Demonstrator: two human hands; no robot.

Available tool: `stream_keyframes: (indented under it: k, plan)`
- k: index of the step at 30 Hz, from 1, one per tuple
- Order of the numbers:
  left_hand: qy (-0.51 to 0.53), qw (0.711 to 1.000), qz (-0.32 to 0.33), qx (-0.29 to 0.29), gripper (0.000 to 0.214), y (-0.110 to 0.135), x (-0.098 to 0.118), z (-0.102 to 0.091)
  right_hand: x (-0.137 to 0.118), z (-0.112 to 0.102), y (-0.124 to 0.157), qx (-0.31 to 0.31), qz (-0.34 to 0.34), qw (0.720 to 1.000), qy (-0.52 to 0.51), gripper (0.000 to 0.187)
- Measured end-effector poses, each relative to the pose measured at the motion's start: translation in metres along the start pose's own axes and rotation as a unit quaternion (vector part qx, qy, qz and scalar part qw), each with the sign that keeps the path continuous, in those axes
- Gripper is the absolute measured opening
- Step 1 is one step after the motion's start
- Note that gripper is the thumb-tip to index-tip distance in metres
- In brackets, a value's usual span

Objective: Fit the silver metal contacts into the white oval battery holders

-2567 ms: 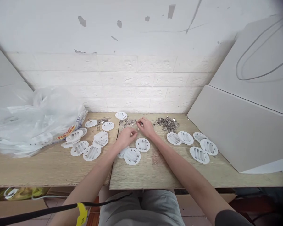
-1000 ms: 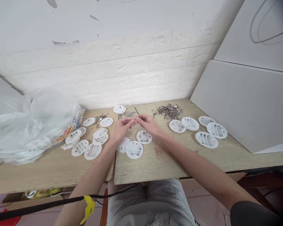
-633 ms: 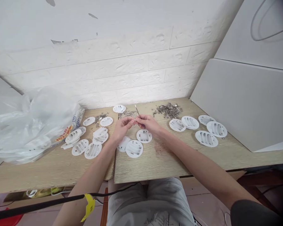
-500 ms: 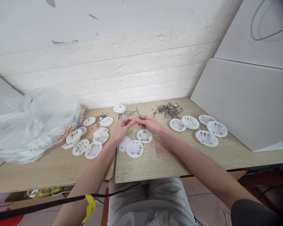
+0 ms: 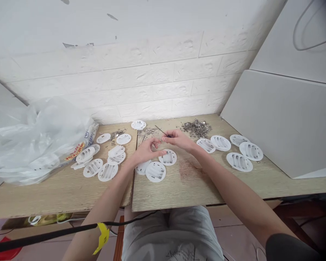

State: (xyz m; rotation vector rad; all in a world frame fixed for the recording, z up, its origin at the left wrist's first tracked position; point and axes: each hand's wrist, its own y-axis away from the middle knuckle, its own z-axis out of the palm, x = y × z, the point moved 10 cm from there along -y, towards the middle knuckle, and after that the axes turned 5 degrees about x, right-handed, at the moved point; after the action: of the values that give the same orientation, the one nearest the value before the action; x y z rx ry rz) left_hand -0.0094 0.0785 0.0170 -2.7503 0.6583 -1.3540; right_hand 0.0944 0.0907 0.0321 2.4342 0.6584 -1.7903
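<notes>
My right hand (image 5: 178, 140) is closed around a thin pointed metal tool (image 5: 161, 131), whose tip points up and left; its exact kind does not show. Beside it my left hand (image 5: 148, 150) has its fingers apart, with the thumb over the edge of a round white plastic battery holder (image 5: 168, 157). Whether the thumb touches it I cannot tell. Just in front lies another white round holder (image 5: 155, 172) with slots, overlapping a third one (image 5: 142, 167). Small metal pieces (image 5: 150, 133) are scattered behind my hands.
A heap of metal contacts (image 5: 197, 127) lies at the back right. Several white holders (image 5: 239, 162) are on the right, more (image 5: 108, 172) on the left. A clear plastic bag (image 5: 40, 134) fills the left side. A black cable (image 5: 57, 233) crosses the lower left.
My hands have moved apart from their fingertip-to-fingertip position. The left has opened and come down toward the round holder; the tool in my right hand now leans further left.
</notes>
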Motion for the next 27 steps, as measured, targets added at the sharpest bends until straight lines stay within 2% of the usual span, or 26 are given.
stream_keyframes:
  k: [3, 6, 8, 12, 19, 22, 27]
  plan:
    - [-0.084, 0.992, 0.046, -0.081, 0.06, 0.006, 0.009, 0.016, 0.002, 0.002, 0.003, -0.049, -0.004, 0.996, 0.077, 0.031]
    - [-0.124, 0.984, 0.057, -0.111, 0.065, 0.008, 0.009, 0.024, 0.01, 0.01, 0.004, -0.091, 0.002, 0.988, 0.125, 0.031]
    - [-0.126, 0.985, 0.059, -0.099, 0.062, 0.007, 0.008, 0.023, 0.015, 0.013, 0.003, -0.097, 0.002, 0.982, 0.161, 0.031]
    - [-0.123, 0.989, 0.055, -0.064, 0.052, 0.004, 0.005, 0.017, 0.018, 0.006, -0.001, -0.05, -0.012, 0.97, 0.236, 0.031]
    - [-0.112, 0.992, 0.052, -0.028, 0.043, 0.0, 0.001, 0.01, 0.02, 0.0, -0.005, 0.001, -0.029, 0.962, 0.27, 0.018]
    - [-0.111, 0.993, 0.048, -0.005, 0.037, -0.001, -0.001, 0.006, 0.019, 0.002, -0.005, 0.018, -0.043, 0.948, 0.314, 0.011]
    - [-0.124, 0.992, 0.039, 0.011, 0.033, -0.003, -0.006, 0.004, 0.014, 0.008, -0.002, 0.054, -0.077, 0.916, 0.39, 0.011]
